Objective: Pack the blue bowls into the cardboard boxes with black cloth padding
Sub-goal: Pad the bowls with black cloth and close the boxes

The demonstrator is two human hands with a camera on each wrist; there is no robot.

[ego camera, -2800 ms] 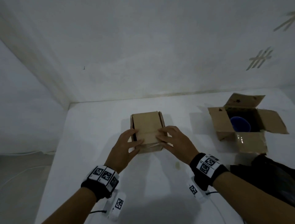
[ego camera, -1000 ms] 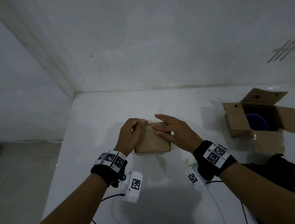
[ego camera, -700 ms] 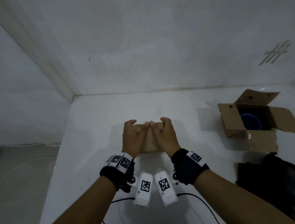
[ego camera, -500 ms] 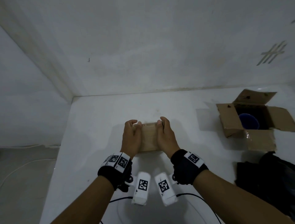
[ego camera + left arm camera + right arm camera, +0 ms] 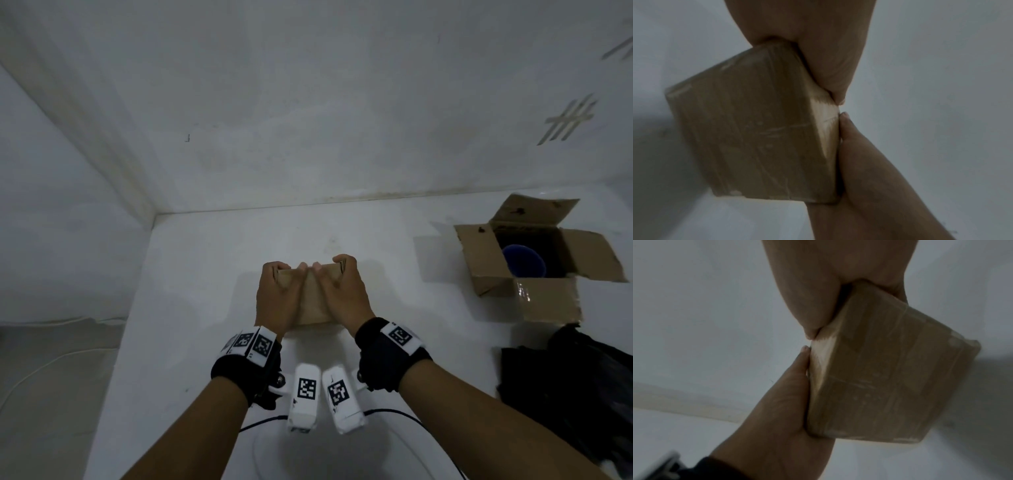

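A small closed cardboard box sits mid-table, held from both sides. My left hand grips its left side and my right hand its right side, fingers curled over the far edge and thumbs meeting on top. The left wrist view shows the taped box between my left hand and right hand. From the right wrist, the box lies between my right hand and left hand. A blue bowl lies in an open cardboard box lined with black cloth, at the right.
A heap of black cloth lies at the table's near right corner. White walls close the table at the back and left. A white cable loops near the front edge.
My hands went from pressing the flaps flat on top of the box to gripping its two sides. The thumbs have since drawn together on top.
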